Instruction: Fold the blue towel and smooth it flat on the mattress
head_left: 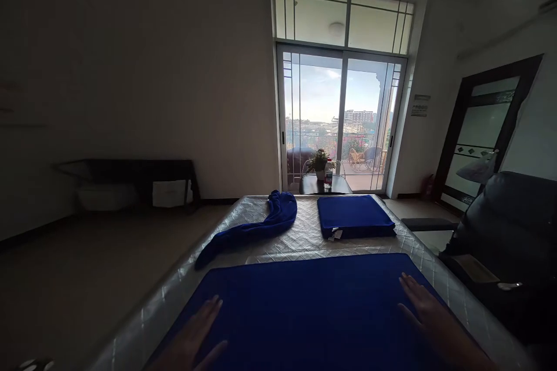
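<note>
A blue cloth [313,307] lies spread flat across the near part of a silver quilted mattress [304,211]. On its left side rests my left hand [198,330], open, the fingers stretched forward and the thumb apart. My right hand [420,307] is open on the cloth's right side, fingers extended. Neither hand holds anything. Beyond the cloth, a neatly folded blue stack of fabric [354,213] with white tags sits at the far right of the mattress. A crumpled, twisted blue cloth [261,227] trails along the far left. The near edge of the spread cloth is out of view.
Past the mattress stands a small dark table [310,185] with a potted plant [319,162] and a bottle [328,174], before a glass sliding door [313,98]. To the right is a dark armchair [500,220]. A low dark shelf [130,169] lines the left wall.
</note>
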Demonstrator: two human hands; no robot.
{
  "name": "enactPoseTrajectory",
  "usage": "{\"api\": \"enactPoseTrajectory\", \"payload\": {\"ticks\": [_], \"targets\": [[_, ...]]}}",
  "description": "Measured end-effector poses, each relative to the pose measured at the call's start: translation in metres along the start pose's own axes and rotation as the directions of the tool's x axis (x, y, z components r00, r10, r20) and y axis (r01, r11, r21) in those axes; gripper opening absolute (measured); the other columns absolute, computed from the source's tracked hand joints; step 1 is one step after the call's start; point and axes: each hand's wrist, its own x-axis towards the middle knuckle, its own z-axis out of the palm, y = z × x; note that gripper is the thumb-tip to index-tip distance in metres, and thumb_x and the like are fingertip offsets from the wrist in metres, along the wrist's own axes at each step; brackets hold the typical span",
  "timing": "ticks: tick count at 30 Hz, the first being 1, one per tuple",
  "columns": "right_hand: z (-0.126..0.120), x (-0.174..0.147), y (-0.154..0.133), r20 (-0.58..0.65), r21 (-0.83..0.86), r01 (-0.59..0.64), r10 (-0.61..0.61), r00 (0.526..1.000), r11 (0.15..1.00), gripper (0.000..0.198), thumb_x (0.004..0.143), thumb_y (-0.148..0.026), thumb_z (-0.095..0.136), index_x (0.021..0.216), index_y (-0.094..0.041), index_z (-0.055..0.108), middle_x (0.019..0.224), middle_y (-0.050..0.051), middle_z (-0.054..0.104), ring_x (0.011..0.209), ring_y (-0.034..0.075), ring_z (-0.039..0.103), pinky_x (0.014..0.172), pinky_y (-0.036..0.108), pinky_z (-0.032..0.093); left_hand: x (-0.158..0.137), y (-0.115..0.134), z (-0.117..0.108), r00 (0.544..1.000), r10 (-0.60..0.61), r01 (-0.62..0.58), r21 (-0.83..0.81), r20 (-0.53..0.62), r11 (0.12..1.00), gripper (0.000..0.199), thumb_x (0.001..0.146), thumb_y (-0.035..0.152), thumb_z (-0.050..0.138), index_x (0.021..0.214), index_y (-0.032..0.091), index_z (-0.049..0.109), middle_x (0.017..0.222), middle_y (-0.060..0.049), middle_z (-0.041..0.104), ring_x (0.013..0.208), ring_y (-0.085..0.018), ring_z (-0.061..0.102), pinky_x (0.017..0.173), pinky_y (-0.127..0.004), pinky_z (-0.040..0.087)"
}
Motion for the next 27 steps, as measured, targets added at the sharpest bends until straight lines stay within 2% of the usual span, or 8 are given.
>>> {"api": "enactPoseTrajectory", "payload": {"ticks": [3,5,8,11,14,16,21,27], "targets": [[0.003,0.004,-0.046,-0.002,0.043,0.118,-0.118,0.993,0.992,0.067,0.096,-0.058,0.041,0.15,-0.017,0.044,0.16,0.012,0.038,0.149,0.028,0.033,0.123,0.047,0.031,0.014,0.062,-0.016,0.989,0.115,-0.101,-0.137,0.096,0.985,0.065,0.087,0.053,0.055,0.149,0.048,0.037,0.154,0.006,0.045,0.138,-0.026,0.05,0.105,-0.043,0.052],[0.009,0.012,-0.084,0.003,0.072,0.196,-0.196,0.981,0.978,0.066,0.096,-0.06,0.041,0.149,-0.021,0.047,0.158,0.011,0.042,0.147,0.029,0.036,0.121,0.048,0.034,0.029,0.106,-0.019,0.965,0.21,-0.187,-0.152,0.156,0.971,0.068,0.085,0.057,0.06,0.149,0.041,0.043,0.156,0.0,0.044,0.14,-0.027,0.046,0.111,-0.043,0.047],[0.023,0.033,-0.139,-0.005,0.094,0.308,-0.309,0.951,0.947,0.064,0.096,-0.06,0.04,0.149,-0.024,0.048,0.157,0.009,0.043,0.145,0.028,0.039,0.119,0.047,0.036,0.059,0.165,-0.01,0.93,0.3,-0.27,-0.159,0.212,0.95,0.071,0.087,0.064,0.055,0.148,0.027,0.049,0.156,-0.01,0.044,0.144,-0.03,0.04,0.119,-0.044,0.037],[0.038,0.058,-0.177,-0.032,0.099,0.375,-0.373,0.927,0.922,0.062,0.097,-0.055,0.038,0.149,-0.022,0.047,0.157,0.009,0.044,0.145,0.028,0.039,0.117,0.046,0.035,0.091,0.204,0.011,0.928,0.297,-0.265,-0.165,0.222,0.95,0.074,0.095,0.064,0.038,0.146,0.013,0.051,0.154,-0.019,0.046,0.144,-0.032,0.039,0.119,-0.044,0.037],[0.055,0.08,-0.193,-0.042,0.101,0.387,-0.385,0.922,0.916,0.058,0.098,-0.054,0.033,0.15,-0.032,0.045,0.155,-0.001,0.046,0.145,0.025,0.039,0.116,0.046,0.035,0.113,0.221,0.036,0.933,0.285,-0.256,-0.151,0.22,0.955,0.077,0.097,0.062,0.027,0.148,0.007,0.047,0.153,-0.022,0.046,0.145,-0.031,0.036,0.119,-0.042,0.038],[0.066,0.09,-0.195,-0.021,0.099,0.347,-0.346,0.938,0.933,0.058,0.098,-0.052,0.029,0.151,-0.034,0.043,0.156,-0.004,0.045,0.146,0.024,0.037,0.117,0.046,0.034,0.12,0.225,0.051,0.937,0.244,-0.213,-0.146,0.249,0.966,0.079,0.097,0.062,0.023,0.15,0.007,0.043,0.157,-0.02,0.042,0.148,-0.029,0.031,0.121,-0.042,0.034],[0.083,0.098,-0.194,0.097,0.105,0.261,-0.271,0.958,0.96,0.067,0.099,-0.044,0.021,0.155,-0.008,0.034,0.163,0.014,0.03,0.153,0.025,0.022,0.126,0.043,0.019,0.122,0.228,0.063,0.924,0.138,-0.083,-0.166,0.356,0.983,0.083,0.097,0.062,0.009,0.156,0.009,0.031,0.165,-0.011,0.027,0.155,-0.025,0.016,0.128,-0.045,0.016],[0.085,0.099,-0.195,0.157,0.136,0.236,-0.256,0.954,0.962,0.068,0.1,-0.044,0.016,0.157,-0.007,0.026,0.166,0.014,0.022,0.156,0.025,0.014,0.127,0.046,0.014,0.122,0.228,0.062,0.912,0.156,-0.095,-0.174,0.381,0.98,0.083,0.097,0.061,0.005,0.156,0.008,0.029,0.166,-0.011,0.026,0.155,-0.023,0.015,0.129,-0.045,0.012]]}}
